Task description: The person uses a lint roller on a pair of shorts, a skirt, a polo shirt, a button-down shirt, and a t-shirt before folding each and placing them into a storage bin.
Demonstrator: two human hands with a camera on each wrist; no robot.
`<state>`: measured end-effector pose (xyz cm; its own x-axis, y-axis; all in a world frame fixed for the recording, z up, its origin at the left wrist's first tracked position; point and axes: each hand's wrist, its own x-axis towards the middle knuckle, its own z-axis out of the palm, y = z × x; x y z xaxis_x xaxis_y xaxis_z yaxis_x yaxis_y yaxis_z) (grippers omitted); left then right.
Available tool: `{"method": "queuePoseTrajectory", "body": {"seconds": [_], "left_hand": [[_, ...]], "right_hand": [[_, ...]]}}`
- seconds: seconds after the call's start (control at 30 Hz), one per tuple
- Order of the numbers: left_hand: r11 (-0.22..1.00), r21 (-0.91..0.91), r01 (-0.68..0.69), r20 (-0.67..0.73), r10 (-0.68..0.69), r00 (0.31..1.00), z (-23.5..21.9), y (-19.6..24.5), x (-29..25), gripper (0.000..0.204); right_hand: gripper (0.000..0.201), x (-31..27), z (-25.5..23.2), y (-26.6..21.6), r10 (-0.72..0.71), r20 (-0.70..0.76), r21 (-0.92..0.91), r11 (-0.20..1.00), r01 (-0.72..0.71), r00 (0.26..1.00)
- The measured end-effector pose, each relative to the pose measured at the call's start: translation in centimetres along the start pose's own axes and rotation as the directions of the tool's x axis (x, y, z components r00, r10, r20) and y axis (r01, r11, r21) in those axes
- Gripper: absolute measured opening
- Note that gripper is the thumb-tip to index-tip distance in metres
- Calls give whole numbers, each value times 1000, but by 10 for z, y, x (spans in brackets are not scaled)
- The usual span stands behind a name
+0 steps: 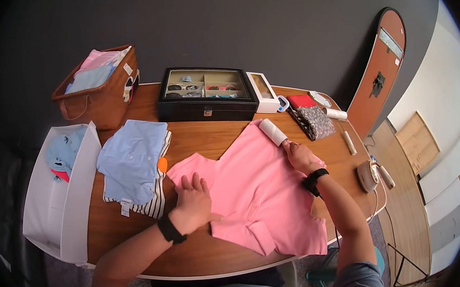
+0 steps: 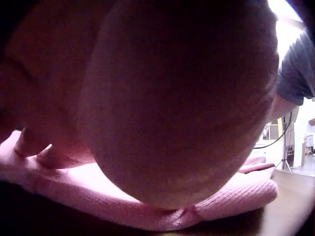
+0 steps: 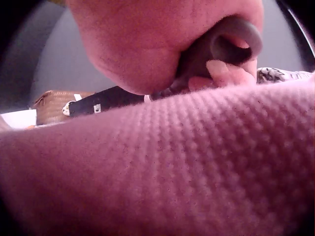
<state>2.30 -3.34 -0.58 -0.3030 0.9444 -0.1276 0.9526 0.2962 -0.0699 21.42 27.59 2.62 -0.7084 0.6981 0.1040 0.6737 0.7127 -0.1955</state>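
Observation:
A pink knit sweater (image 1: 243,183) lies spread over the wooden table, its near sleeve folded across the body. My right hand (image 1: 299,156) grips the grey handle (image 3: 204,51) of a lint roller, whose white roll (image 1: 272,132) lies on the sweater's upper part. My left hand (image 1: 192,204) rests with fingers extended on the sweater's left sleeve. In the left wrist view the palm (image 2: 182,108) fills most of the picture, over pink ribbed fabric (image 2: 236,196). The right wrist view has the sweater's knit surface close below the right hand.
Folded light blue (image 1: 133,157) and striped clothes lie left of the sweater, beside a white bin (image 1: 80,201). Behind stand a brown basket (image 1: 99,105) of clothes, a black display case (image 1: 208,111) and a white box (image 1: 264,100). A small iron (image 1: 368,176) sits at the right edge.

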Motion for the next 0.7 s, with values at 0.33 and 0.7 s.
{"method": "queuePoseTrajectory", "body": {"seconds": [0.33,0.7], "left_hand": [[977,-107,-182,179,199,963,-14,-70,96,151],[996,60,-72,-96,77,992,-29,-89,112,129]], "right_hand": [[54,-41,12,27,234,-39,152,962,-226,971],[59,-65,21,22,491,-55,452,789,-416,870]]}}
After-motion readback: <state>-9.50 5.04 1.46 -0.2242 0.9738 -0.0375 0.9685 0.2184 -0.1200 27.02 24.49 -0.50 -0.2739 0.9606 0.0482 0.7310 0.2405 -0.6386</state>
